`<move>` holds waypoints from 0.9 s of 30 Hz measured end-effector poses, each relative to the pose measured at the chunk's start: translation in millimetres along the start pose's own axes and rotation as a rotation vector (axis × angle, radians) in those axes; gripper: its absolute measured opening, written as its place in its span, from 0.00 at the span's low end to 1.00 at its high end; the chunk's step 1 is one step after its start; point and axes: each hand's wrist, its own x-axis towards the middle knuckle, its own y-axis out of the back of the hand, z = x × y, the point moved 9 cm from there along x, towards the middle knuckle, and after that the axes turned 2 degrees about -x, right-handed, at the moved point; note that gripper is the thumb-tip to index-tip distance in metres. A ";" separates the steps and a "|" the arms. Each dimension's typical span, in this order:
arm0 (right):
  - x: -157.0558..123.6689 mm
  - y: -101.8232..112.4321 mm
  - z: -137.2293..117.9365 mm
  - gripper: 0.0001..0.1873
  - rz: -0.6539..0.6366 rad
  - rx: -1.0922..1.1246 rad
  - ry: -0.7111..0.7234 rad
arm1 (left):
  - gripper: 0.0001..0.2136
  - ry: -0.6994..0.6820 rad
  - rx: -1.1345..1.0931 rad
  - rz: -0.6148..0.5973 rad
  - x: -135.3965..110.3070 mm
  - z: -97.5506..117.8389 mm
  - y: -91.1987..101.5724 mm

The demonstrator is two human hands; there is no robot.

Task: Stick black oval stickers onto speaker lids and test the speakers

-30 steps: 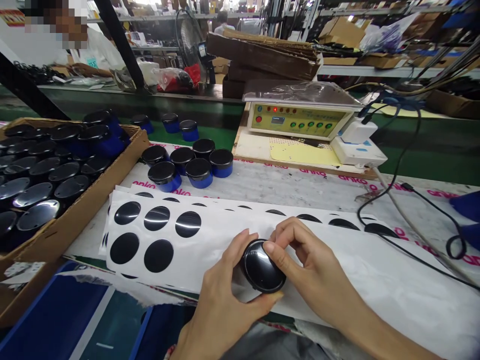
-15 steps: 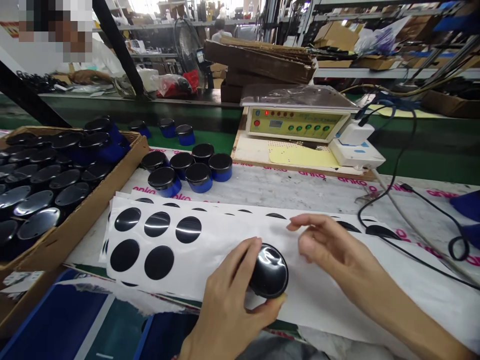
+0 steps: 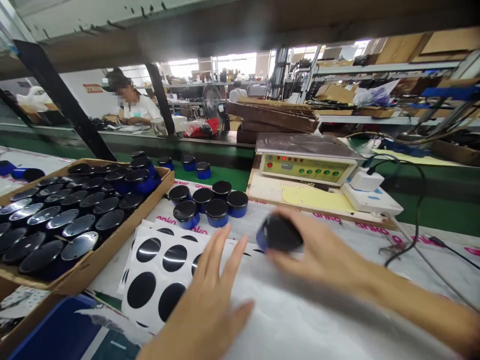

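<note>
A round blue piece with a black top (image 3: 280, 234) is gripped in my right hand (image 3: 318, 245), held above the table and blurred by motion. My left hand (image 3: 210, 295) holds nothing; its fingers are spread over the white sheet of round black stickers (image 3: 141, 290). Part of that sheet is hidden behind my left hand. Just beyond it, several blue pieces with shiny black tops (image 3: 216, 210) stand grouped on the table.
At left, a cardboard box (image 3: 112, 255) holds many similar pieces. A control unit with green knobs (image 3: 307, 167) stands at the back on a board. Cables (image 3: 420, 210) trail down the right side. A person (image 3: 138, 105) sits across the bench.
The round piece has passed from my left hand to my right, which carries it away toward the grouped pieces. My left hand has opened. The camera view has tilted up.
</note>
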 end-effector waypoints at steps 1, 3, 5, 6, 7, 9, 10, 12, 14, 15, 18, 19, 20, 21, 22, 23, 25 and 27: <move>28.5 11.8 9.0 0.23 0.096 -0.091 -0.018 | 0.33 0.010 0.078 0.006 20.4 -10.8 8.7; 87.1 14.3 25.7 0.27 0.146 -0.169 -0.042 | 0.26 0.020 0.118 0.026 66.7 -31.6 15.7; 138.5 -1.2 37.3 0.27 0.110 -0.217 -0.036 | 0.29 0.024 0.111 0.012 110.5 -49.7 8.0; 158.2 -11.8 41.6 0.24 0.082 -0.234 -0.037 | 0.31 0.027 0.096 -0.005 127.6 -56.7 2.0; 173.4 -22.7 44.7 0.21 0.052 -0.246 -0.036 | 0.32 0.024 0.077 -0.019 139.7 -61.0 -2.6; 189.9 -39.6 47.2 0.17 0.003 -0.256 -0.035 | 0.33 0.021 0.026 -0.025 145.3 -62.3 -1.9; 191.9 -44.0 46.1 0.17 -0.009 -0.254 -0.032 | 0.32 0.023 -0.002 -0.015 138.5 -59.5 4.1; 185.0 -44.0 38.5 0.18 -0.005 -0.239 -0.014 | 0.32 0.060 -0.069 0.027 108.3 -51.3 24.1; 165.3 -38.2 21.4 0.17 0.018 -0.201 0.035 | 0.32 0.194 -0.250 0.106 63.5 -49.6 45.6; 151.3 -37.3 8.8 0.15 0.012 -0.171 0.078 | 0.31 0.370 -0.572 0.233 35.5 -61.2 53.7; 99.8 -60.2 -42.9 0.11 -0.190 -0.049 0.294 | 0.24 0.833 -1.348 0.717 -49.7 -92.3 40.0; 82.0 -75.2 -61.5 0.09 -0.306 -0.014 0.379 | 0.20 0.927 -1.490 0.871 -69.9 -98.3 30.1; 66.5 -90.9 -77.6 0.10 -0.417 0.006 0.450 | 0.16 0.986 -1.576 0.997 -84.1 -102.9 21.2; 54.3 -106.3 -90.5 0.13 -0.518 0.012 0.506 | 0.14 1.017 -1.625 1.077 -91.9 -106.5 13.9; 46.3 -120.2 -99.8 0.17 -0.602 0.004 0.544 | 0.12 1.031 -1.649 1.116 -94.9 -109.4 8.4; 42.4 -131.8 -105.8 0.20 -0.667 -0.015 0.567 | 0.12 1.030 -1.659 1.126 -94.5 -111.3 5.1; 42.0 -146.8 -111.5 0.22 -0.748 -0.068 0.591 | 0.12 1.011 -1.646 1.114 -90.2 -113.1 4.3; 43.7 -150.7 -114.0 0.20 -0.777 -0.113 0.611 | 0.12 0.991 -1.617 1.105 -86.9 -112.8 7.2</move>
